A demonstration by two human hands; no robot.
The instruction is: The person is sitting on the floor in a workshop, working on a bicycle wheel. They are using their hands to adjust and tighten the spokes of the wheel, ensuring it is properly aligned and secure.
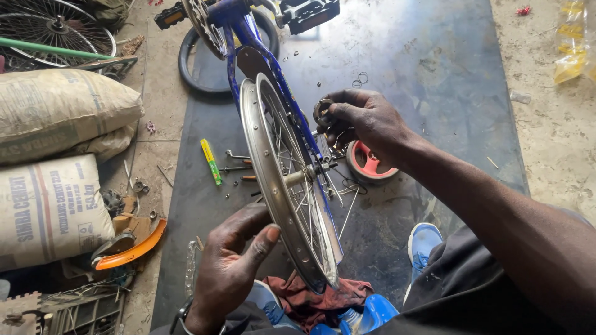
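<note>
- Your left hand (233,267) rests open against the rim (264,167) of the bare wheel (285,180), thumb up along the metal and fingers spread behind it, steadying rather than clutching.
- Your right hand (360,118) is closed around a small dark ring part (322,113), pinched at the fingertips just beside the blue frame (248,31), above the hub.
- The wheel stands on edge in the upturned frame, near the middle of the view, its axle (310,170) pointing toward your right hand; it carries no tyre.
- A pedal (309,12) sticks out at the top of the view, with the chainring (202,22) just left of it.
- Under everything lies a dark mat (422,62); your blue shoes (424,239) and a red rag (310,298) sit at its near edge, below the wheel.
- A red and black disc (367,162) lies on the mat just under your right wrist.
- A yellow-green tool (211,161) and a few small tools (239,162) lie on the mat left of the wheel; small rings (360,79) lie beyond your right hand.
- A loose tyre (198,68) lies behind the frame.
- Two sacks (56,161) are stacked at the left, with an orange mudguard (133,248) on the ground beside them and another spoked wheel (56,28) at the top left corner.
</note>
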